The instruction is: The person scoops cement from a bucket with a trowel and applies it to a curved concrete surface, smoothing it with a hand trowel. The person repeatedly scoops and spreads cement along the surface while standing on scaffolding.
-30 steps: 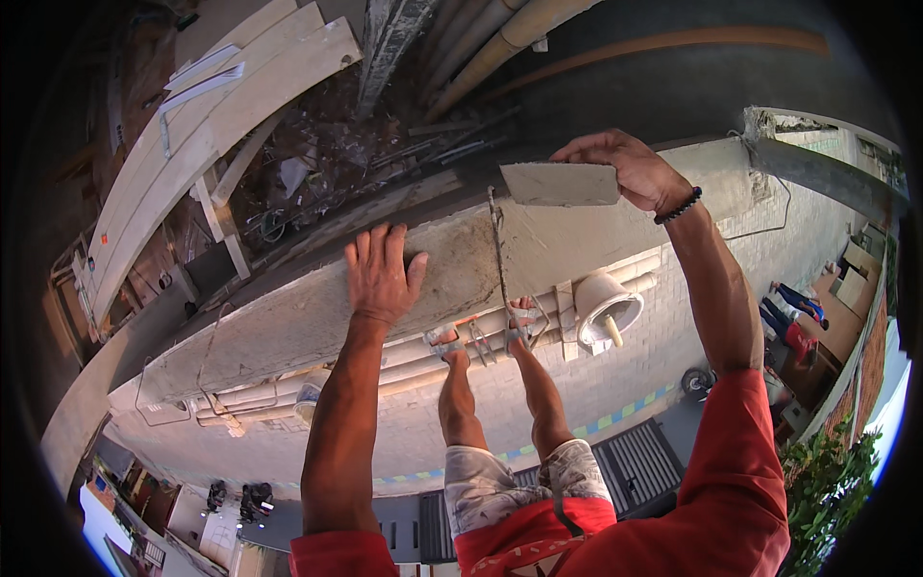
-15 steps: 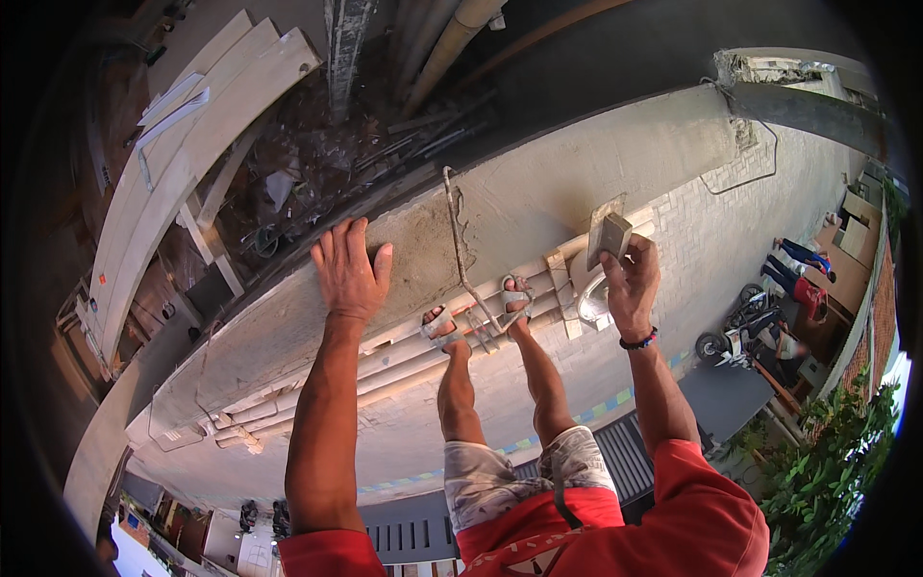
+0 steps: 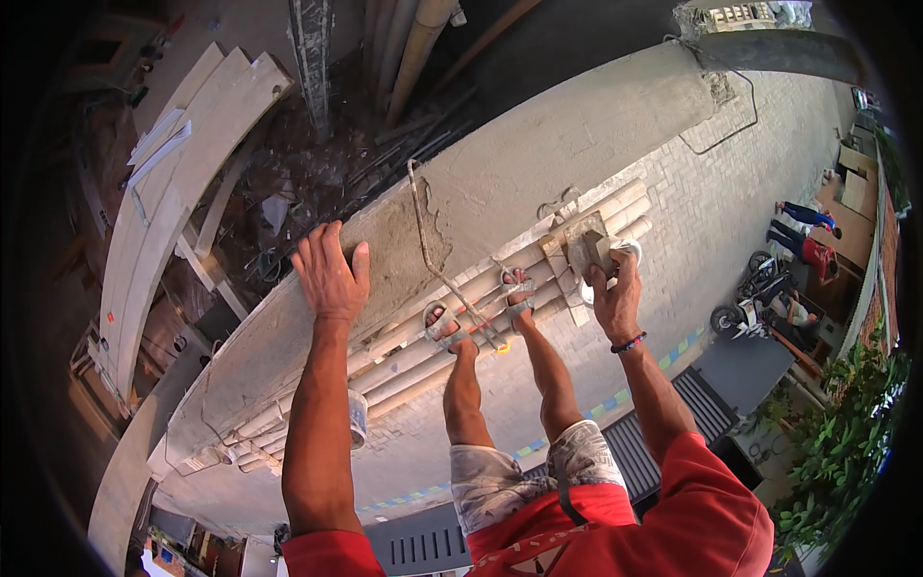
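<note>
My left hand (image 3: 330, 274) lies flat on the edge of a concrete ledge (image 3: 586, 125), its fingers spread and nothing in it. Beside it is a rough, darker patch of mortar (image 3: 380, 245). A bent metal rod (image 3: 420, 226) hooks over the ledge there and runs down to the poles by my feet. My right hand (image 3: 617, 298) is closed around a small hand float (image 3: 585, 245), a flat plate with a block-like grip. The float is over the poles, off the ledge face. A white rounded container (image 3: 630, 252) is partly hidden behind that hand.
I stand in sandals on a scaffold of lashed pale poles (image 3: 385, 377), high above a paved ground (image 3: 760, 144). A bucket (image 3: 358, 418) shows beside my left forearm. Long boards (image 3: 183, 207) and debris lie beyond the ledge. Two people (image 3: 812, 240) and motorbikes (image 3: 745, 298) are far below.
My right hand has drawn the float from the ledge's lower edge back toward me, over the poles. The left hand stays on the ledge. With the view shifted, a bucket now shows.
</note>
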`<action>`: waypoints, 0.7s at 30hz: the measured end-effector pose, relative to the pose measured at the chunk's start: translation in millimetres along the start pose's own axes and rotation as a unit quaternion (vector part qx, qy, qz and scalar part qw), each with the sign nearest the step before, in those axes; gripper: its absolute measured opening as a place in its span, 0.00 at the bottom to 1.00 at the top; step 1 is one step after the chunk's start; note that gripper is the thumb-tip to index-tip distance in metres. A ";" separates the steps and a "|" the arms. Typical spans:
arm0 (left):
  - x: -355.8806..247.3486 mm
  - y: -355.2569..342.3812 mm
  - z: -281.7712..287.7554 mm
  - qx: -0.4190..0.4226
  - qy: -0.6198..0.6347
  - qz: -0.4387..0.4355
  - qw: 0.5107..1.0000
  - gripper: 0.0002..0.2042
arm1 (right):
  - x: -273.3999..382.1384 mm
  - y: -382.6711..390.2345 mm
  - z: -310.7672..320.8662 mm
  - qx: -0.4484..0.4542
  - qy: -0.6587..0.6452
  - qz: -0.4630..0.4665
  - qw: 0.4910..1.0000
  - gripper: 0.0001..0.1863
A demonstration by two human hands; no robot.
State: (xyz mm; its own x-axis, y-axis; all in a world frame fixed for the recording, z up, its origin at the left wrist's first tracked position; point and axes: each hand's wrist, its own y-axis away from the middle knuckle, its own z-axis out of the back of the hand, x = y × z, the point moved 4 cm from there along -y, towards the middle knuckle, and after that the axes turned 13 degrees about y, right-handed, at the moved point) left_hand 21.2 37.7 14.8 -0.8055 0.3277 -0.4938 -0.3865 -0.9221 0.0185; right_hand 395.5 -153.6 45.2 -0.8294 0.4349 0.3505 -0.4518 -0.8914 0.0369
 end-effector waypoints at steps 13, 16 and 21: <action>0.7 -2.1 -2.7 0.003 -0.005 -0.003 1.000 0.24 | 15.1 -101.9 8.9 -0.057 0.059 0.091 0.992 0.19; 0.0 -2.6 -2.0 0.005 -0.011 -0.001 1.000 0.23 | -36.3 -68.1 19.0 -0.010 0.038 -0.062 0.997 0.20; -0.6 0.4 -2.3 0.006 -0.020 -0.004 1.000 0.23 | -8.7 -21.5 27.9 -0.007 -0.031 -0.047 0.998 0.21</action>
State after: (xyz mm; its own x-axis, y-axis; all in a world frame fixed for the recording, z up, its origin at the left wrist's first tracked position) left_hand 22.6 36.7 13.1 -0.8194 0.3430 -0.4592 -0.3980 -0.9171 0.0251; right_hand 421.6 -141.8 67.4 -0.7622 0.5069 0.4025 -0.5307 -0.8455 0.0599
